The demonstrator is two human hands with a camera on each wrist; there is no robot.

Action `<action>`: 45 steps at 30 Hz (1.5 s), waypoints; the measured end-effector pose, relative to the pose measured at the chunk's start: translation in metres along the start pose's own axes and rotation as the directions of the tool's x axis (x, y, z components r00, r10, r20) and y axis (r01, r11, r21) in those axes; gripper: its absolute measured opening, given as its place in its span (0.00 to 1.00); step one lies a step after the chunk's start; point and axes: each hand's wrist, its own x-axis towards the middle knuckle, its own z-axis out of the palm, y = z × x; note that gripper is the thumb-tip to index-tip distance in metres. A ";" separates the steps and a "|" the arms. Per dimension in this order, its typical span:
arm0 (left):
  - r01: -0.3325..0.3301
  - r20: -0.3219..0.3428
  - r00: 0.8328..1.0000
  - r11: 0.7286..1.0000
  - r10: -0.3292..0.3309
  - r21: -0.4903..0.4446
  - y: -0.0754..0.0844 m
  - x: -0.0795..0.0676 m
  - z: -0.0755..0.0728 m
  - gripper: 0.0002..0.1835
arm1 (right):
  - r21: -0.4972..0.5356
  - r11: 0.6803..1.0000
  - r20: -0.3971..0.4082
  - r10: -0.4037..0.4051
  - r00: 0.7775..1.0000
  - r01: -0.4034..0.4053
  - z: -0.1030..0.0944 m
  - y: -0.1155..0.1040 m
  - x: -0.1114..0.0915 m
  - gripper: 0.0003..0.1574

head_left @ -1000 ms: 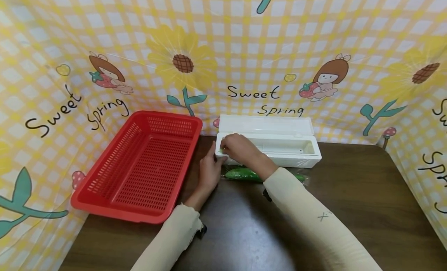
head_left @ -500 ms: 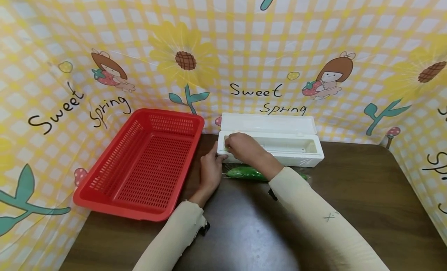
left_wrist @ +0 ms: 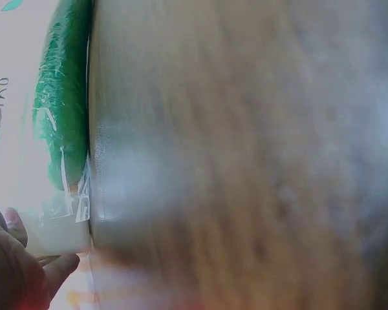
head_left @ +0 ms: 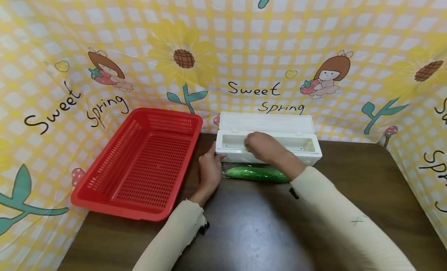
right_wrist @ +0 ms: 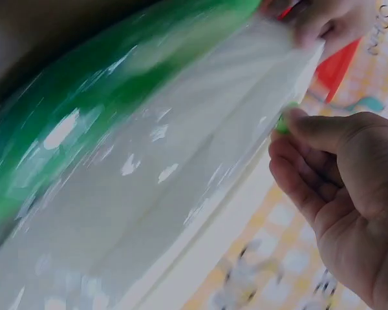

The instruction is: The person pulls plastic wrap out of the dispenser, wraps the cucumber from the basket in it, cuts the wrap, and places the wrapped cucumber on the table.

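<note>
A long white cling film box [head_left: 234, 156] stands on the table with its lid [head_left: 265, 122] tilted back. My left hand [head_left: 210, 171] holds the box's left end, thumb on the front side. Over the box's front edge, my right hand [head_left: 264, 147] pinches a small green cutter slider [right_wrist: 282, 125], plain in the right wrist view. Clear film [right_wrist: 132, 165] hangs down the box front to a green cucumber [head_left: 256, 174], which lies wrapped in it just in front. The right forearm hides the cucumber's right end in the head view.
To the left stands a red perforated plastic basket [head_left: 164, 212]. The dark wooden table [head_left: 251, 232] extends in front of the box and to its right. A yellow checked cloth [head_left: 237, 46] rises behind and at both sides.
My right hand has slid rightward along the box's front edge, from its left end toward the middle, with the slider. My left hand keeps its hold on the left end.
</note>
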 end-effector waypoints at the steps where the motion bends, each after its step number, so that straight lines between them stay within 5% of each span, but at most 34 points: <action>1: 0.003 0.001 1.000 1.000 -0.003 -0.003 -0.001 0.000 -0.001 0.22 | 0.009 1.000 -0.008 -0.010 1.000 0.010 -0.001 0.010 -0.009 0.09; 8: 0.030 0.021 0.999 1.000 -0.030 0.009 -0.004 0.000 -0.001 0.24 | 0.018 0.996 -0.058 -0.081 0.995 0.083 -0.010 0.085 -0.088 0.09; 14: 0.027 0.000 1.000 0.999 -0.027 0.017 -0.002 0.000 0.000 0.25 | -0.075 0.997 -0.064 -0.032 0.997 0.027 -0.017 0.120 -0.137 0.04; 18: 0.009 0.029 1.000 1.000 -0.009 -0.012 0.002 -0.001 0.001 0.24 | -0.136 0.991 -0.085 -0.015 0.996 0.003 -0.018 0.124 -0.150 0.03; 28: 0.027 0.017 0.999 1.000 -0.027 0.000 0.000 0.000 -0.001 0.27 | -0.087 0.993 -0.141 0.065 0.988 -0.077 -0.014 0.124 -0.159 0.05; 32: 0.056 0.036 0.998 0.998 -0.056 0.001 -0.001 -0.001 -0.003 0.30 | -0.051 0.988 -0.148 0.139 0.979 -0.148 -0.011 0.121 -0.160 0.05; 34: 0.074 0.045 0.996 0.997 -0.074 0.005 -0.002 -0.001 -0.004 0.31 | 0.019 0.971 -0.153 0.238 0.959 -0.238 -0.008 0.117 -0.162 0.06; 37: 0.089 0.074 0.993 0.996 -0.089 0.002 -0.003 0.000 -0.004 0.33 | 0.199 0.883 -0.107 0.450 0.886 -0.425 -0.001 0.108 -0.165 0.04; 41: 0.136 0.136 0.982 0.990 -0.132 -0.024 -0.002 -0.001 -0.005 0.35 | 0.412 0.680 -0.006 0.668 0.744 -0.607 0.012 0.093 -0.169 0.11; 45: 0.228 0.155 0.964 0.972 -0.217 -0.054 0.005 -0.005 -0.005 0.37 | 0.612 0.472 0.079 0.762 0.643 -0.634 0.027 0.076 -0.165 0.23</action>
